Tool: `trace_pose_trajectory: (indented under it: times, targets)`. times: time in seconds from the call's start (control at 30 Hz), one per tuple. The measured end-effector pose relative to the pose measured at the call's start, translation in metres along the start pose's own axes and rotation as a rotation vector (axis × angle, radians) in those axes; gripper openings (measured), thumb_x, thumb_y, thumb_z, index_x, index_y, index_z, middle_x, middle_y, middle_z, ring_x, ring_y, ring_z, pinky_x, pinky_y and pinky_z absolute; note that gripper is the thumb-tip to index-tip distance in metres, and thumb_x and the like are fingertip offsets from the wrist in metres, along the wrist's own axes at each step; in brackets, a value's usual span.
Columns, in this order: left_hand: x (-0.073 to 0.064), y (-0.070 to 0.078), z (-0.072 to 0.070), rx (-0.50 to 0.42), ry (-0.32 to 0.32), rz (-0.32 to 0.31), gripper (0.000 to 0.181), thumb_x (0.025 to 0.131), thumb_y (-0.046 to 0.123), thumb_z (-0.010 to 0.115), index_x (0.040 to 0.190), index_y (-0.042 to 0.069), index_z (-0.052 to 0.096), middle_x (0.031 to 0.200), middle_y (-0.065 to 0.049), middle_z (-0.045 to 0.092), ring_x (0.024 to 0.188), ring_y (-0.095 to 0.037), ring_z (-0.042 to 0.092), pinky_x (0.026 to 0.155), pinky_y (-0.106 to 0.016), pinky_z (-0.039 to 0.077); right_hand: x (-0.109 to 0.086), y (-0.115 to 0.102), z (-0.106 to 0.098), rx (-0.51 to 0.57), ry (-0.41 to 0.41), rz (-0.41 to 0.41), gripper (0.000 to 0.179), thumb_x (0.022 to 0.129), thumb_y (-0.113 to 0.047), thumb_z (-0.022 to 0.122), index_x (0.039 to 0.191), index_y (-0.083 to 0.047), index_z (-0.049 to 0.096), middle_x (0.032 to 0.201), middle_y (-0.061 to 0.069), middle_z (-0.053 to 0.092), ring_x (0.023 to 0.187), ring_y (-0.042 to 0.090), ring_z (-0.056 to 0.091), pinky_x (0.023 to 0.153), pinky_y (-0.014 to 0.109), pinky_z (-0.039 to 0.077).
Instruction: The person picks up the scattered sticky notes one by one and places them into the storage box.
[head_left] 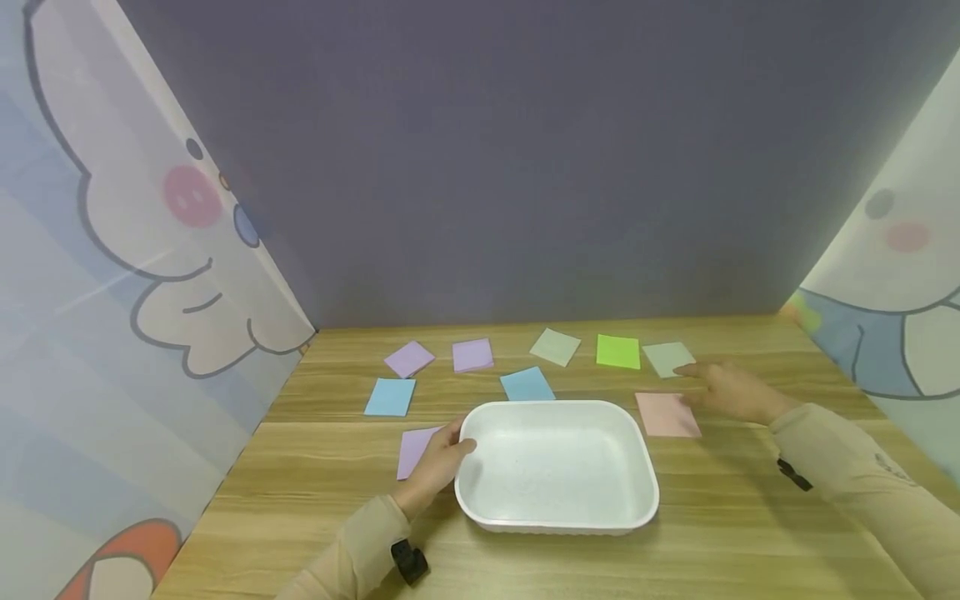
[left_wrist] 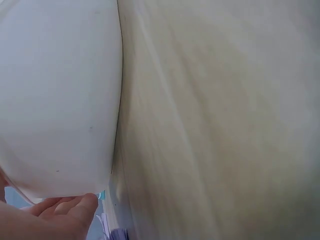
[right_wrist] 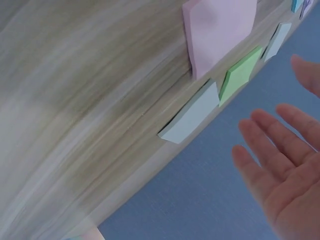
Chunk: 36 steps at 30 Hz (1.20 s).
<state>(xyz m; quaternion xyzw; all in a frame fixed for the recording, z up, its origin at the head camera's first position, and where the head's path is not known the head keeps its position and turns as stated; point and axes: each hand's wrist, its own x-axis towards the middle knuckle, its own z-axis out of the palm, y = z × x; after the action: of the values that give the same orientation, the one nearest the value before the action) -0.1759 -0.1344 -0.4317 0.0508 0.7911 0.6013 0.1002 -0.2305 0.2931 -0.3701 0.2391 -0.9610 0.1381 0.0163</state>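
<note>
A white plastic basin [head_left: 555, 475] stands on the table, with bare floor inside. My left hand [head_left: 433, 468] grips its left rim, thumb over the edge and fingers against the outer wall, as the left wrist view shows. A purple sticky note pad [head_left: 411, 452] lies partly hidden behind that hand. To the right of the basin, my right hand [head_left: 735, 392] hovers with fingers extended and nothing in it. Close to its fingertips are a pale green pad [head_left: 664, 358] and a pink pad [head_left: 663, 417]; in the right wrist view it appears apart from both.
Along the back of the wooden table [head_left: 315, 492] lie a bright green pad [head_left: 618, 352], another pale green pad [head_left: 555, 347] and two purple pads [head_left: 472, 355]. Blue pads [head_left: 390, 397] sit nearer, one just behind the basin. A grey wall [head_left: 495, 167] bounds the back, with printed curtains at both sides.
</note>
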Motion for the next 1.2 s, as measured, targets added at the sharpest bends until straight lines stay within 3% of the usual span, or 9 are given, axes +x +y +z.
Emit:
trace_pose_trajectory:
  times: [0.27,0.53,0.77,1.2]
  targets:
    - [0.001,-0.001,0.001,0.021,-0.006,-0.004,0.049,0.094,0.010,0.042,0.139,-0.006,0.031,0.128,-0.029,0.048,0.106,-0.035,0.058,0.079,-0.039,0.055,0.007,0.004,0.007,0.072,-0.042,0.013,0.049,0.081,-0.017,0.068,0.120,0.009,0.053,0.118,0.031,0.054,0.108,0.049,0.050,0.087,0.060,0.043]
    - [0.001,0.001,0.002,0.021,-0.006,-0.027,0.049,0.096,0.012,0.040,0.140,-0.005,0.028,0.127,-0.028,0.050,0.103,-0.032,0.059,0.079,-0.038,0.055,0.012,0.006,0.013,0.164,-0.072,0.019,0.062,0.076,-0.020,0.073,0.123,0.012,0.048,0.117,0.032,0.055,0.100,0.043,0.057,0.083,0.056,0.047]
    - [0.000,0.001,0.002,0.030,-0.003,-0.035,0.049,0.096,0.013,0.039,0.140,-0.005,0.028,0.125,-0.028,0.050,0.100,-0.033,0.060,0.076,-0.039,0.056,0.016,0.011,0.023,0.186,-0.111,-0.018,0.066,0.075,-0.022,0.074,0.122,0.015,0.047,0.117,0.033,0.053,0.103,0.047,0.054,0.085,0.056,0.046]
    - [0.001,0.001,0.004,0.038,0.017,-0.050,0.048,0.096,0.013,0.039,0.140,-0.004,0.031,0.123,-0.026,0.052,0.100,-0.029,0.060,0.077,-0.038,0.055,0.018,0.015,0.038,0.177,-0.192,0.047,0.067,0.075,-0.026,0.073,0.124,0.012,0.048,0.124,0.032,0.050,0.114,0.050,0.044,0.094,0.060,0.038]
